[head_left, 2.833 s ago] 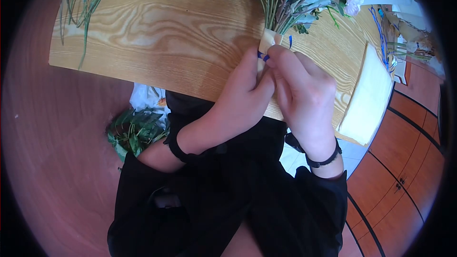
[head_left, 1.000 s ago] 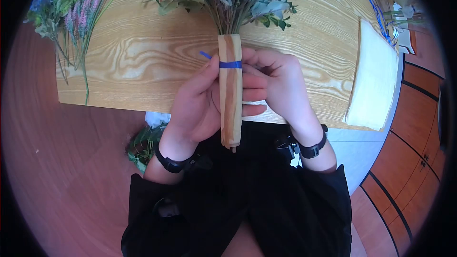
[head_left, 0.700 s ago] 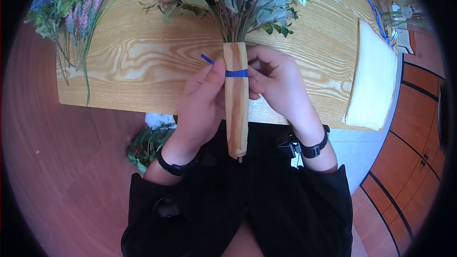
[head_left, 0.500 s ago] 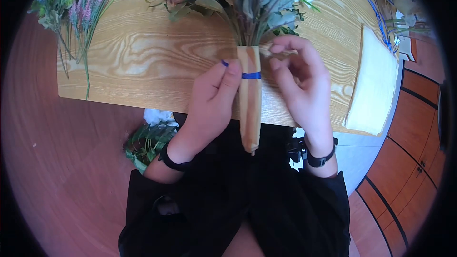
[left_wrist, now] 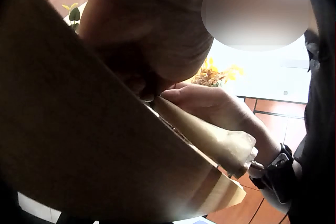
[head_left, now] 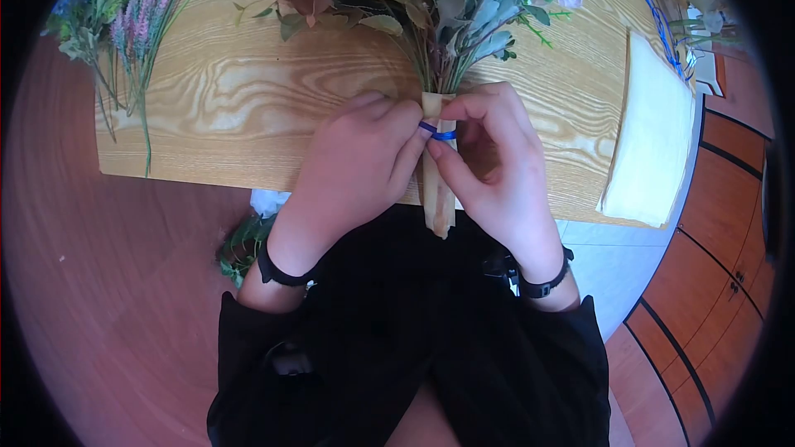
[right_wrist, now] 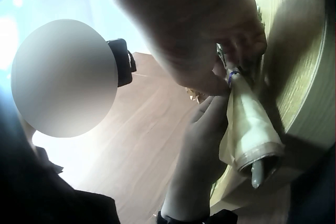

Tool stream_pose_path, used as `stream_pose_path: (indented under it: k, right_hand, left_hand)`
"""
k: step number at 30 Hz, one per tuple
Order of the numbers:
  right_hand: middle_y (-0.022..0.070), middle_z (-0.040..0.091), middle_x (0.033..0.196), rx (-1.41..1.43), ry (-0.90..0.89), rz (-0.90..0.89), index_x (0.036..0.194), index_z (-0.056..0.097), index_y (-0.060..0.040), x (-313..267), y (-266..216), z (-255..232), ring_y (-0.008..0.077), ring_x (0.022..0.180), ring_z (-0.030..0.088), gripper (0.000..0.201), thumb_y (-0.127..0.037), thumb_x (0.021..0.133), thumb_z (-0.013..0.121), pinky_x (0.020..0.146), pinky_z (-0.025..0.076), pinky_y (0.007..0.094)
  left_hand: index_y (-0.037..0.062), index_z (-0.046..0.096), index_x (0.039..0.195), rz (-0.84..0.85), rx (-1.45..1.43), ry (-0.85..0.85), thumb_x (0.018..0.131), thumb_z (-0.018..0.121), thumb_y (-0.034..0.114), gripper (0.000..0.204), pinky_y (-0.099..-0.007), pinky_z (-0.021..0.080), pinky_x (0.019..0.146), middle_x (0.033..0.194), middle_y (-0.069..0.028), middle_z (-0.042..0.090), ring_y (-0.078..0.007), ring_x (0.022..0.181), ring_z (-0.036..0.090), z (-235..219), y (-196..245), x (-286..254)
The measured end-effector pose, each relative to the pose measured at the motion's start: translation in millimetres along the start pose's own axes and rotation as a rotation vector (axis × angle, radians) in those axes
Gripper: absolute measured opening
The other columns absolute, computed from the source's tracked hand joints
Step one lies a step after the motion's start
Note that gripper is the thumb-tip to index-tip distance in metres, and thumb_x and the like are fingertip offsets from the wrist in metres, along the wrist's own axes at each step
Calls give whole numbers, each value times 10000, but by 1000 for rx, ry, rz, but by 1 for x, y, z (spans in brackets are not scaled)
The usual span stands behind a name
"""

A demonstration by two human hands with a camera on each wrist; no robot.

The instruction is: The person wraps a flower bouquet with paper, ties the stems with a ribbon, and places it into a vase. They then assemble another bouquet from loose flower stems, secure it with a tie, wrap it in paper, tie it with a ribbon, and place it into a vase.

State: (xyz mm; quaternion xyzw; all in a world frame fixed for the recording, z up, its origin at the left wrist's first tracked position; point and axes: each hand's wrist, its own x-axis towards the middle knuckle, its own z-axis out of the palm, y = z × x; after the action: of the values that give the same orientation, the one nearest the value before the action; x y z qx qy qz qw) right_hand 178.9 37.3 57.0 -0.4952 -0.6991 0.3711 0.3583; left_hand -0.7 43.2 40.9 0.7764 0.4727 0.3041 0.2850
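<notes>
A bouquet of artificial flowers has its stems bundled in a tan paper wrap, bound near the top with a thin blue ribbon. My left hand pinches an end of the ribbon at the wrap's left side. From the right, my right hand holds the wrapped stems, thumb and forefinger curled at the ribbon. The wrap's lower end points toward my lap; in the right wrist view the wrap shows an open end with a stem poking out. Most left fingertips are hidden.
Beneath the bouquet is a wood-grain table. Loose blue and pink flower sprigs lie at its left, a stack of pale sheets at its right edge. Blue strips lie at the back right. Green foliage sits below the table's front edge.
The right hand came away from the wrap, then returned to it at the ribbon. The left hand has turned back-up over the wrap's left side. The bouquet has shifted slightly right.
</notes>
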Motion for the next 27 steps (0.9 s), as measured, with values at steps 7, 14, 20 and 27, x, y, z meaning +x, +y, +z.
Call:
stream_pose_path:
  k: [7, 14, 20, 27]
  right_hand:
    - [172, 588, 1085, 193, -130, 336, 1241, 472, -31, -14, -16, 2, 266, 887, 670, 522, 12, 788, 729, 678, 550, 338]
    - [250, 552, 1236, 399, 116, 209, 1360, 336, -15, -21, -5, 37, 395, 1161, 593, 610, 11, 847, 664, 866, 524, 414]
    - [164, 526, 1015, -119, 143, -14, 1213, 542, -24, -10, -12, 24, 380, 926, 576, 491, 14, 756, 715, 749, 505, 399]
    - [146, 540, 955, -173, 11, -116, 1081, 620, 11, 3, -14, 22, 334, 905, 593, 311, 27, 776, 685, 742, 503, 383]
  left_hand:
    - [2, 576, 774, 50, 23, 33, 850, 651, 54, 119, -411, 403, 583, 642, -124, 513, -322, 629, 516, -7, 1, 3]
    - [1, 565, 771, 2, 61, 88, 876, 629, 62, 138, -408, 400, 584, 639, -126, 501, -322, 631, 515, -11, 2, 3]
    - [0, 590, 815, -34, 108, -2, 891, 608, 60, 99, -415, 408, 600, 676, -138, 521, -324, 648, 533, -18, -3, 1]
    - [18, 611, 837, -86, -61, 26, 846, 669, 89, 93, -428, 450, 629, 723, -135, 582, -340, 707, 579, -17, -7, -4]
